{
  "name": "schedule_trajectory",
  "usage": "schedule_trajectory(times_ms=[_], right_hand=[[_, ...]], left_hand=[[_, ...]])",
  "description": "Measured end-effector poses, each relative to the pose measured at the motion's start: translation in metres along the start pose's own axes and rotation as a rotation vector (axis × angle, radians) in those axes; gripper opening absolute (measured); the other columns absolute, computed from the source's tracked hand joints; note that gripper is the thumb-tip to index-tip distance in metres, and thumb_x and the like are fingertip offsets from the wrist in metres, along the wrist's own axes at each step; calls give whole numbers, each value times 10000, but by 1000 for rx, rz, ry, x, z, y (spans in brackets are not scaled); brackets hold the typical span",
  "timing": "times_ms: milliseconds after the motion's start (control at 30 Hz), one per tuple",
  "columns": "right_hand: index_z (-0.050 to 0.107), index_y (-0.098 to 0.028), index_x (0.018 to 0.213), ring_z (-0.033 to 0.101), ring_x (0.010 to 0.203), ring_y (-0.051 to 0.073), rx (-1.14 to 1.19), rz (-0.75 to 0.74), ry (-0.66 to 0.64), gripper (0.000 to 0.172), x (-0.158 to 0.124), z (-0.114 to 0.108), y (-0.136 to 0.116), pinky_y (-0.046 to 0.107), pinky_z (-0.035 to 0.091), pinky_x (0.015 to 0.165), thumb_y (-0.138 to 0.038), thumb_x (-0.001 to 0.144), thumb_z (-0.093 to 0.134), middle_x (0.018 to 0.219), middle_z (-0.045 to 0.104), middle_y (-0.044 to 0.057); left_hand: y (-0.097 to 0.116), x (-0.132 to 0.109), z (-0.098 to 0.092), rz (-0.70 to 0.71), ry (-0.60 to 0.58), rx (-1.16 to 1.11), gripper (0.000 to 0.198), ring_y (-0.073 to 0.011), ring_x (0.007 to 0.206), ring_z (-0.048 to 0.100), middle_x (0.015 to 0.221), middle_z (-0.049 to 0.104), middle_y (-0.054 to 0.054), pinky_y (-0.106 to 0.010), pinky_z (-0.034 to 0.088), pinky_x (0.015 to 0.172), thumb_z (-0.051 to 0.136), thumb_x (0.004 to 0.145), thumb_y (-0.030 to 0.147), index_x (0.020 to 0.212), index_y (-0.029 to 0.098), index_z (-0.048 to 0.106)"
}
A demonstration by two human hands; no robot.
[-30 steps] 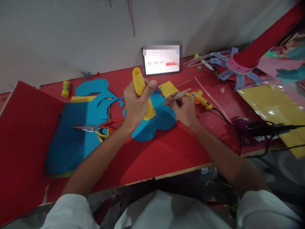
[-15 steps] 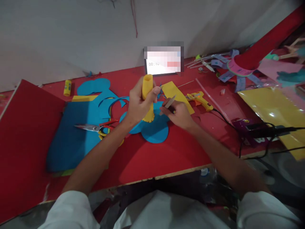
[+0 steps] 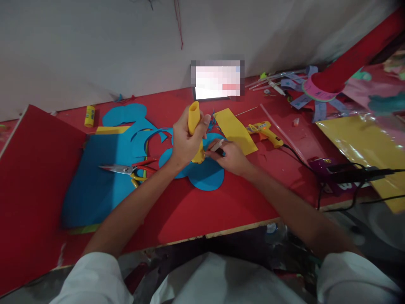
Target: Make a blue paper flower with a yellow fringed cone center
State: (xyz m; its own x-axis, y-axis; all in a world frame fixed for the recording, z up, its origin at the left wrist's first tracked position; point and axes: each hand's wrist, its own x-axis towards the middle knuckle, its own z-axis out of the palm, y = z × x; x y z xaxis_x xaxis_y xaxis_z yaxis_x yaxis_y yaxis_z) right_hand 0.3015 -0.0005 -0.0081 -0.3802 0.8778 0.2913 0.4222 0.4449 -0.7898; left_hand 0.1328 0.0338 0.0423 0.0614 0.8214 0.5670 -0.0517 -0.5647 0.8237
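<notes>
My left hand (image 3: 188,137) is wrapped round a yellow paper tube (image 3: 194,119), its hollow end tilted up. The tube's lower end (image 3: 198,158) has a notched rim and stands over a blue scalloped cutout (image 3: 207,175) on the table. Close by on the right, my right hand (image 3: 230,156) pinches a slim pale tool (image 3: 217,145) whose exact kind I cannot make out. Its fingertips are at the tube's notched end; whether they touch it is unclear. Scissors (image 3: 126,169) with red and yellow handles lie left of my left forearm.
Blue sheets (image 3: 91,181) and curved blue offcuts (image 3: 137,141) cover the left. A yellow paper piece (image 3: 236,131) and a corded yellow glue gun (image 3: 267,134) lie to the right. A lit screen (image 3: 217,82) leans on the wall; a glue stick (image 3: 90,116) stands at the back left.
My right hand has moved left, up to the lower end of the yellow tube. The tube has tilted slightly, and the pale tool is now lower and partly covered by fingers.
</notes>
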Motion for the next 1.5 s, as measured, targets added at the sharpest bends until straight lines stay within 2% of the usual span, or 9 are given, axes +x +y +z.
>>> schedule_trajectory(times_ms=[267, 400, 533, 700, 900, 1167, 1267, 1367, 1500], right_hand=[[689, -234, 843, 638, 700, 194, -4, 31, 53, 474, 2, -3, 3, 335, 443, 679, -657, 1037, 602, 826, 745, 50], [668, -226, 816, 577, 621, 174, -34, 31, 42, 495, 4, -2, 6, 328, 388, 628, -670, 1025, 608, 718, 678, 26], [682, -217, 837, 627, 680, 181, -24, 14, 95, 518, 6, 1, 8, 329, 420, 656, -676, 1045, 562, 795, 718, 53], [692, -212, 809, 602, 619, 177, -27, 63, 76, 562, 8, -6, 7, 334, 415, 606, -732, 1001, 595, 715, 695, 46], [662, -251, 861, 571, 515, 163, 230, 195, 320, 535, 5, -27, 1, 342, 466, 516, -782, 914, 701, 678, 690, 21], [652, -249, 878, 561, 509, 148, 298, 201, 344, 567, 4, -25, -7, 325, 451, 482, -814, 900, 699, 649, 641, -4], [636, -255, 884, 530, 498, 133, 347, 198, 362, 577, 5, -26, -9, 310, 427, 456, -829, 892, 694, 654, 627, -17], [611, -267, 901, 504, 485, 126, 383, 196, 368, 568, 6, -27, -7, 303, 406, 436, -831, 904, 676, 648, 604, -33], [583, -281, 936, 555, 530, 148, 371, 195, 390, 558, 5, -24, -2, 322, 453, 491, -825, 889, 698, 667, 629, -30]], left_hand=[[0, -1, -1, 16, 17, 37, 425, -100, 550, 529, 658, 568, 53, -261, 456, 546, 733, 980, 618, 874, 244, 562], [-2, -1, -1, 26, 18, 26, 426, -100, 546, 535, 654, 573, 53, -265, 467, 562, 742, 975, 624, 871, 246, 575], [-2, -3, -1, 13, 27, 45, 437, -106, 539, 540, 640, 570, 51, -275, 469, 559, 750, 963, 645, 869, 248, 596], [2, -3, -1, -8, 38, 46, 447, -108, 530, 539, 611, 546, 54, -285, 463, 561, 715, 989, 648, 841, 248, 579], [13, 1, 1, 14, 84, 25, 444, -113, 500, 516, 590, 538, 49, -298, 432, 520, 706, 1015, 605, 793, 249, 561], [34, 12, 2, 131, 99, -99, 417, -120, 476, 505, 574, 522, 50, -306, 426, 481, 737, 1007, 575, 799, 250, 578], [45, 17, -2, 154, 29, -155, 384, -133, 473, 514, 586, 543, 40, -325, 445, 486, 717, 1029, 546, 804, 260, 596], [51, 25, -9, 170, -167, -177, 322, -171, 561, 607, 669, 623, 4, -364, 521, 565, 664, 1054, 567, 895, 287, 663], [40, 30, -15, 22, -340, -142, 536, -203, 711, 703, 762, 675, -33, -387, 588, 670, 720, 900, 794, 882, 262, 651]])
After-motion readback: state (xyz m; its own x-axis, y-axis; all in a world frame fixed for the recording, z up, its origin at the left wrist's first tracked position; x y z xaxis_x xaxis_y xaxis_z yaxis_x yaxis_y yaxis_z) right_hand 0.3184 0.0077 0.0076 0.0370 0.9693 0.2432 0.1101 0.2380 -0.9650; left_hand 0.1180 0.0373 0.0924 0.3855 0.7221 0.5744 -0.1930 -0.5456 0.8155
